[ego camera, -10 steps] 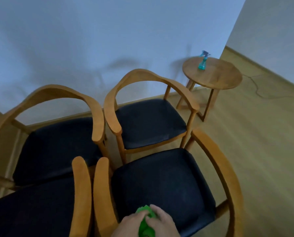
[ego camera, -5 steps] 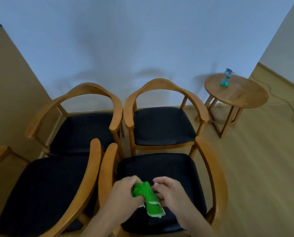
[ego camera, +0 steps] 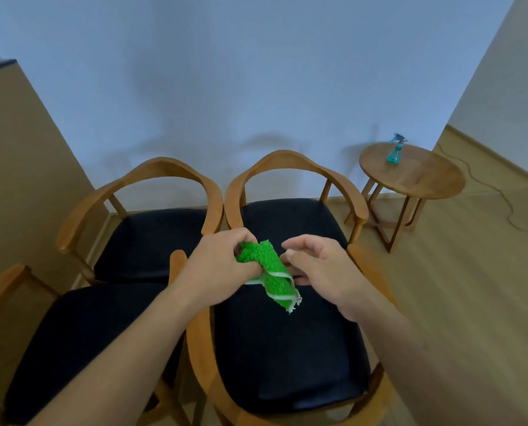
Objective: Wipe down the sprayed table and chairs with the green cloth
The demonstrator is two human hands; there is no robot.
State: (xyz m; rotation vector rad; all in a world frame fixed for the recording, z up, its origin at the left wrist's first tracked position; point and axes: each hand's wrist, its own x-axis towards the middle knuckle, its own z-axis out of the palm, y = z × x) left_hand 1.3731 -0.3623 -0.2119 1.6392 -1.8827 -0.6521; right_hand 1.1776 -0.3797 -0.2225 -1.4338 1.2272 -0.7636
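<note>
Both forearms reach forward from the bottom edge, hands meeting above the near right chair (ego camera: 287,348). The left hand (ego camera: 219,272) is turned knuckles-up, its fingers (ego camera: 241,241) curled down and clamped on the upper end of the cloth (ego camera: 267,269), the thumb tucked under the bunched fabric. The cloth is green with a pale edging, crumpled into a rough roll that hangs down and to the right from that grip, its free corner dangling above the dark seat, not touching it. The right hand (ego camera: 321,269) sits just beside the cloth on its right. Its upper fingers are loosely curled and apart, holding nothing; the lower fingers lie against or behind the cloth's side, and whether they pinch it cannot be told. Four wooden armchairs with black seats stand close together in two rows: the far right chair (ego camera: 290,222) directly behind the hands, the far left chair (ego camera: 152,238) touching it arm to arm, and the near left chair (ego camera: 81,339) beside the left forearm. The round wooden table (ego camera: 422,176) stands well apart at the right, near the wall, with a blue spray bottle (ego camera: 393,150) upright near its back edge. A cable (ego camera: 502,195) trails across the floor behind the table.
</note>
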